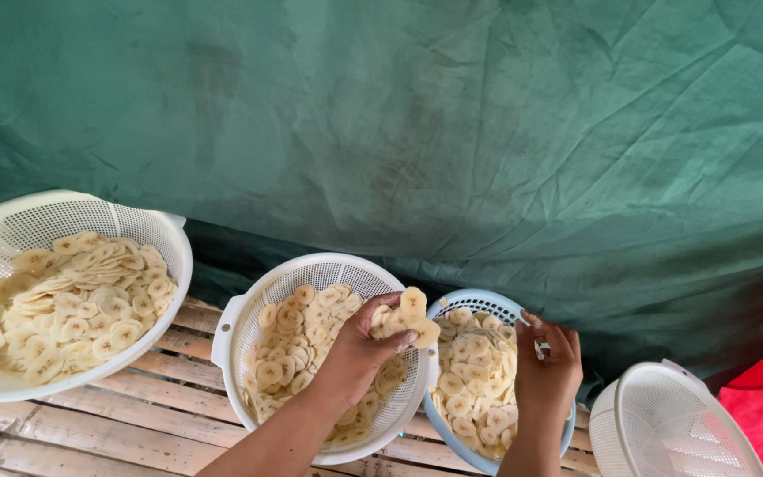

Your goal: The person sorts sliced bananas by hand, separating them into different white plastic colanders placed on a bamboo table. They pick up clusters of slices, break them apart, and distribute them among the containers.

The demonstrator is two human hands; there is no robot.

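My left hand (357, 346) is cupped around a stack of banana slices (404, 316) – lifted over the middle white colander (238, 329) so strays drop back in. My right hand (547, 369) rests, fingers curled and empty, on the blue colander (486, 300) – apparently steadying it.

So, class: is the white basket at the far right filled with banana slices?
No: the white basket at the far right shows only bare mesh, while the slices lie in the other three baskets.
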